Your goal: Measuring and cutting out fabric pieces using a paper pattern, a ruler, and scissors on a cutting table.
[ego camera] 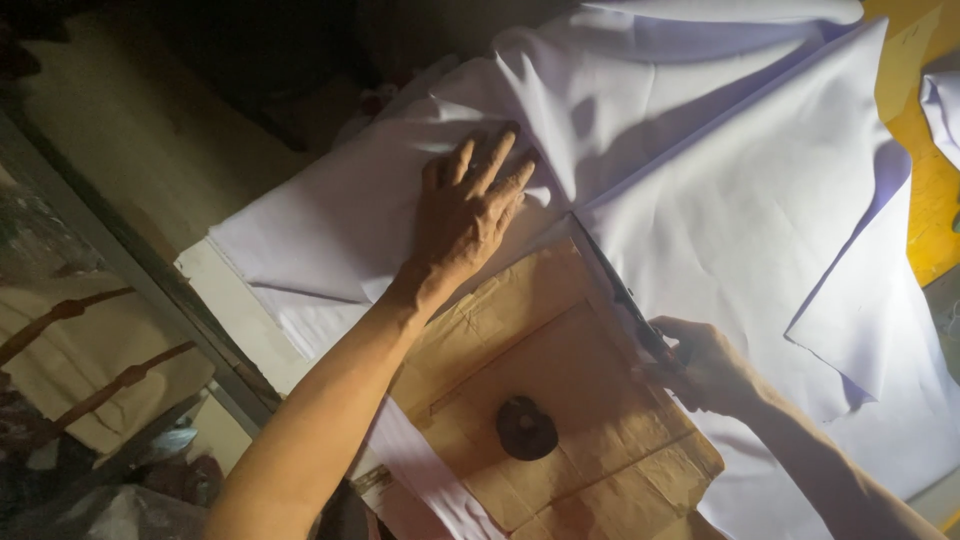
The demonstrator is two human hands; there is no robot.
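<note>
White cloth [720, 200] covers a yellow table [925, 215], dimly lit.

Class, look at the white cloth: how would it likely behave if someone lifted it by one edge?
The white cloth would probably droop limply, since it already lies in soft folds. It likely slides easily, as the left hand presses it flat.

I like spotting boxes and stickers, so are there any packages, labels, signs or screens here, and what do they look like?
Flattened cardboard sheet: brown, creased like an opened-out box, lying on white cloth between the left hand and right hand, with a dark round weight on it.
No labels, signs or screens show.
</note>
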